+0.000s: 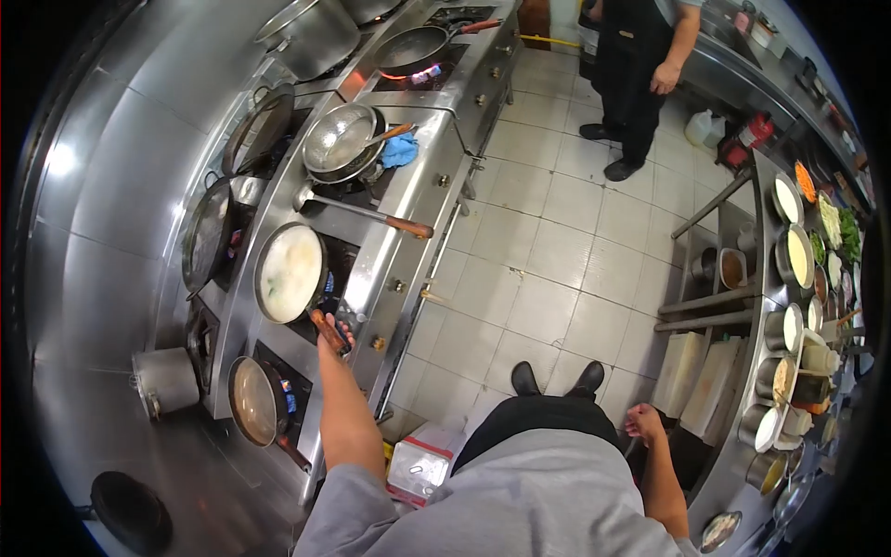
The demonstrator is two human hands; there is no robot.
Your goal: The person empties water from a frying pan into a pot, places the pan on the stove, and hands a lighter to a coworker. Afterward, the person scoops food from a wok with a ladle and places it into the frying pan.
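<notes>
My left hand (334, 334) is closed around the wooden handle of a frying pan (291, 271) on the stove. The pan holds a pale, creamy, frothy liquid with a bit of green in it, and a blue flame shows at its right edge. My right hand (643, 423) hangs at my side with nothing in it, its fingers loosely curled and slightly apart. Nearest my left hand, a second frying pan (256, 399) with thin brownish liquid sits over a lit burner. Beyond the creamy pan, a ladle (362, 214) with a wooden handle lies across the stove top.
Farther along the stove (422, 153) are a strainer (339, 137) on a pan, a blue cloth (400, 150), a pan over flames (413, 51) and a large pot (311, 37). A counter at right holds several food containers (792, 255). Another person (636, 84) stands ahead on the tiled floor.
</notes>
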